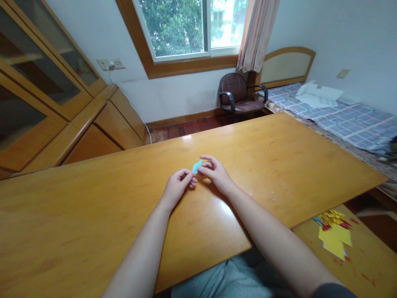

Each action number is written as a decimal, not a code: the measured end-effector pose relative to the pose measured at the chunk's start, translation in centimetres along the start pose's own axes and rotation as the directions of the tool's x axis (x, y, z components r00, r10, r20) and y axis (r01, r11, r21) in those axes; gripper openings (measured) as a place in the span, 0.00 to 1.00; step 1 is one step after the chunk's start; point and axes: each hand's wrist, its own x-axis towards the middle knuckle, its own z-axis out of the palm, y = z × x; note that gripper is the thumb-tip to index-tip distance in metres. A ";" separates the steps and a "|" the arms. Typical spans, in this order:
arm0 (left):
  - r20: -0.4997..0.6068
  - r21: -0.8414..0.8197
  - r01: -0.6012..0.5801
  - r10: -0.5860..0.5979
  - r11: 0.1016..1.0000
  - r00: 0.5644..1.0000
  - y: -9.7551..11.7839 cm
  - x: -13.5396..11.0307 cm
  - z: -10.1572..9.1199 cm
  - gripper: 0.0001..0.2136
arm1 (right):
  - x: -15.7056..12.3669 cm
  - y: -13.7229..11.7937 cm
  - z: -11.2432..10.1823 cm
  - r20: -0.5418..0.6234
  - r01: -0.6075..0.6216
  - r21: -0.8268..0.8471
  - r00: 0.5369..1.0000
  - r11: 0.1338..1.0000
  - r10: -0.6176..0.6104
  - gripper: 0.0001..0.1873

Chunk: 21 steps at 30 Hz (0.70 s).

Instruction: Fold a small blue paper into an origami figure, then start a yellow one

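A small light-blue piece of folded paper (197, 166) is held up between my two hands, a little above the wooden table (102, 207). My left hand (180, 185) pinches its lower left corner between thumb and fingers. On its right side, my right hand (214, 173) has the thumb and curled fingers at the paper's edge, with the index finger stretched out above it. Faint crease lines show on the paper, but its exact folded shape is too small to make out.
At lower right, a lower surface (366, 265) bears yellow paper sheets (336, 240) and a pile of small yellow, red and blue folded pieces (333, 218). A brown armchair (237, 93) stands beyond the table, beside a bed (335, 114). Cabinets (77, 120) line the left wall.
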 end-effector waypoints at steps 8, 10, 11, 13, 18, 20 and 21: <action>0.033 0.042 0.020 -0.022 0.999 0.999 -0.2 0.1 0.0 0.18 | 0.0 0.0 -0.1 0.002 0.008 -0.070 1.000 0.997 -0.008 0.26; 0.025 0.021 0.017 -0.017 1.000 1.000 -0.3 0.1 0.0 0.18 | 0.0 0.0 -0.2 0.007 0.002 -0.079 1.000 0.997 -0.001 0.24; 0.020 0.007 0.013 -0.013 1.000 1.000 -0.3 0.1 -0.1 0.17 | 0.0 0.0 -0.2 0.011 0.000 -0.083 1.000 0.997 0.001 0.23; 0.012 -0.021 0.003 -0.002 1.000 1.000 -0.4 0.2 -0.2 0.16 | -0.1 0.0 -0.3 0.015 0.000 -0.091 1.000 0.996 0.001 0.22; -0.009 -0.082 -0.005 0.004 0.997 1.000 -0.6 0.4 -0.2 0.16 | -0.1 0.0 -0.4 0.009 0.002 -0.115 1.000 0.993 -0.001 0.21; -0.021 -0.099 -0.012 0.010 0.995 1.000 -0.5 0.4 -0.1 0.17 | -0.1 0.1 -0.3 0.012 0.005 -0.137 1.000 0.991 -0.003 0.20; -0.027 -0.100 -0.020 0.018 0.995 0.999 -0.5 0.4 -0.1 0.17 | -0.1 0.1 -0.3 0.014 0.006 -0.145 1.000 0.989 -0.004 0.20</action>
